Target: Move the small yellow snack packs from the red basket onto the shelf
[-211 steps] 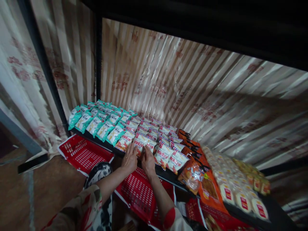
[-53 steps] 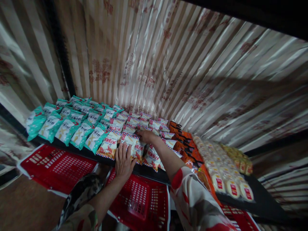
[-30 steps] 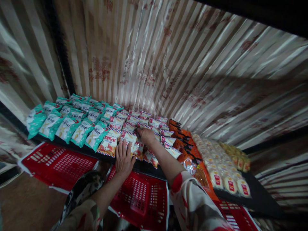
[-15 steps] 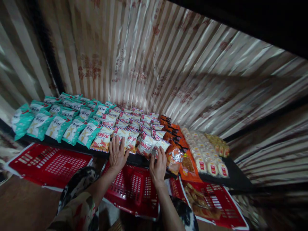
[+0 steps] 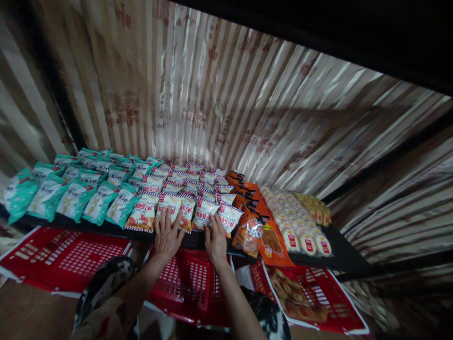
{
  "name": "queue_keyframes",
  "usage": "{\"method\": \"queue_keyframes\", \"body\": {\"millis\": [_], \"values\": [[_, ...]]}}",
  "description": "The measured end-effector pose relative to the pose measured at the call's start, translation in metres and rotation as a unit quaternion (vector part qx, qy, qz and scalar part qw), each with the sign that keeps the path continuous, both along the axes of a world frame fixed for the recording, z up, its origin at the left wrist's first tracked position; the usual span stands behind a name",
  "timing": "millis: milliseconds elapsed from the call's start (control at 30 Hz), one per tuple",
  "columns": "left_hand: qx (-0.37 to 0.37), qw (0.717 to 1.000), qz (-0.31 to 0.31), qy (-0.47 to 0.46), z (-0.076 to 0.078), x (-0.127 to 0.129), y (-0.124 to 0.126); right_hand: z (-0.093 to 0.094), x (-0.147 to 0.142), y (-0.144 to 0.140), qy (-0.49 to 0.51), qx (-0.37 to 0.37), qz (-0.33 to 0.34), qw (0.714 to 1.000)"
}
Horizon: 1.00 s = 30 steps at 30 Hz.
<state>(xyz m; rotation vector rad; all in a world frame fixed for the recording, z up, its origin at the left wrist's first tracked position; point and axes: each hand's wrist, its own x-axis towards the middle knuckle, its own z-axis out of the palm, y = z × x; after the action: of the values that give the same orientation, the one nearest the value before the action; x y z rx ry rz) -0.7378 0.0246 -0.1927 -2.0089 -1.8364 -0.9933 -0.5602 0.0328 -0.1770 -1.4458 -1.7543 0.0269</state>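
Rows of white, red and blue-edged snack bags [image 5: 144,211] stand on a dark shelf, their fronts facing me. My left hand [image 5: 168,234] lies with fingers spread against a front-row snack bag [image 5: 169,203]. My right hand [image 5: 215,240] rests its stretched fingers at the lower edge of another front snack bag [image 5: 204,210], with one more snack bag [image 5: 229,216] just to its right. Neither hand is closed around a bag. My fingers hide the lower parts of the bags they touch.
Teal snack bags [image 5: 73,198] fill the left of the shelf [image 5: 348,252]. To the right come orange packets [image 5: 272,236], round pale wrapped items [image 5: 290,240] and yellowish packets [image 5: 320,215]. Red baskets [image 5: 191,283] sit below; a striped sheet [image 5: 198,85] hangs behind.
My right hand has shifted left from the rightmost front bag to the bag beside it. That bag now sits straighter and closer to its left neighbour. My left hand stays on its bag.
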Motion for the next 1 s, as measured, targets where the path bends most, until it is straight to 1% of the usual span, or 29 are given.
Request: {"method": "queue_keyframes", "body": {"millis": [67, 133, 267, 400, 500, 567, 667, 767, 867, 1000], "values": [[0.004, 1.000, -0.002, 0.000, 0.000, 0.003, 0.000, 0.001, -0.001, -0.002, 0.002, 0.005, -0.009, 1.000], [0.012, 1.000, -0.022, 0.000, 0.001, 0.008, -0.001, 0.005, -0.001, -0.005, 0.008, 0.017, -0.019, 1.000], [0.025, 0.995, -0.096, 0.014, 0.004, 0.025, -0.008, 0.020, 0.006, -0.010, 0.013, 0.035, -0.020, 0.999], [0.041, 0.980, -0.183, 0.064, 0.012, 0.044, -0.018, 0.048, 0.026, -0.002, -0.002, 0.041, -0.009, 0.999], [0.061, 0.956, -0.258, 0.124, 0.021, 0.056, -0.023, 0.074, 0.043, 0.014, -0.001, 0.033, -0.016, 0.999], [0.068, 0.944, -0.286, 0.149, 0.025, 0.063, -0.023, 0.089, 0.054, 0.026, 0.016, 0.022, -0.020, 0.999], [0.059, 0.935, -0.310, 0.159, 0.025, 0.072, -0.019, 0.105, 0.068, 0.041, 0.052, -0.017, -0.028, 0.998], [0.052, 0.932, -0.325, 0.154, 0.021, 0.080, -0.015, 0.112, 0.077, 0.046, 0.091, -0.045, -0.034, 0.994], [0.046, 0.932, -0.328, 0.149, 0.017, 0.085, -0.014, 0.114, 0.082, 0.040, 0.132, -0.030, -0.035, 0.990], [0.032, 0.931, -0.330, 0.153, 0.013, 0.087, -0.014, 0.112, 0.091, 0.027, 0.182, -0.014, -0.060, 0.981]]}}
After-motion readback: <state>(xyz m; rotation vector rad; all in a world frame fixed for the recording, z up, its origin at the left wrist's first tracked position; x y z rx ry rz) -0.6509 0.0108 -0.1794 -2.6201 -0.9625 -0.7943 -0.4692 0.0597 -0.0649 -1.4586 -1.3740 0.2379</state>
